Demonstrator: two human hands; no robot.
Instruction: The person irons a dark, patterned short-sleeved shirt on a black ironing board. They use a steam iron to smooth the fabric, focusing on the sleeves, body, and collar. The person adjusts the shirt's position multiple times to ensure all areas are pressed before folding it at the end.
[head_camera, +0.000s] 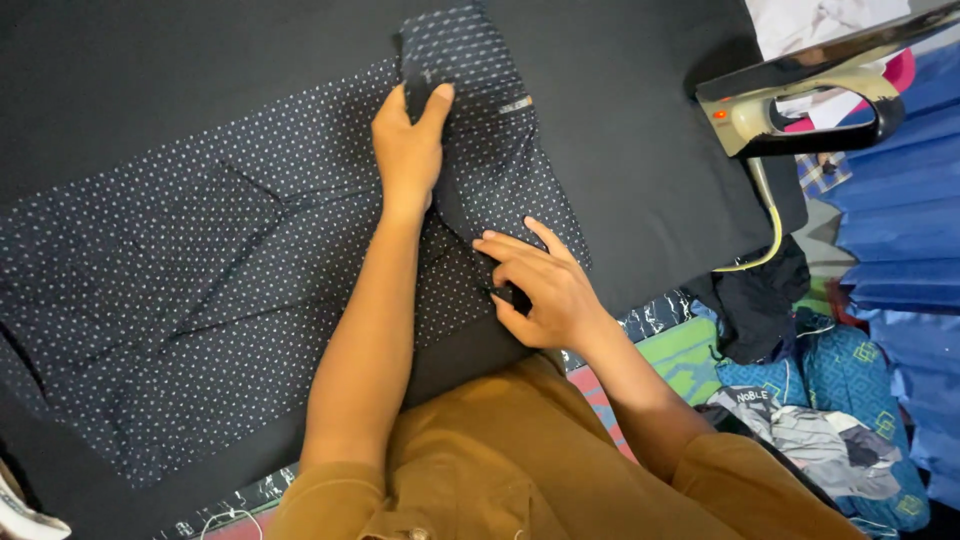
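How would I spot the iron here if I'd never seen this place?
Start at the black board that fills most of the view, where the dotted shirt lies under both hands. Follow the board to its far right edge: the iron stands there on its heel. It is the only hard, shiny thing, cream and black, beside soft heaps of clothes.

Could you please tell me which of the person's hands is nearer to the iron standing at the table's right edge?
Right. The right hand lies lower-left of the iron; the left hand sits farther left.
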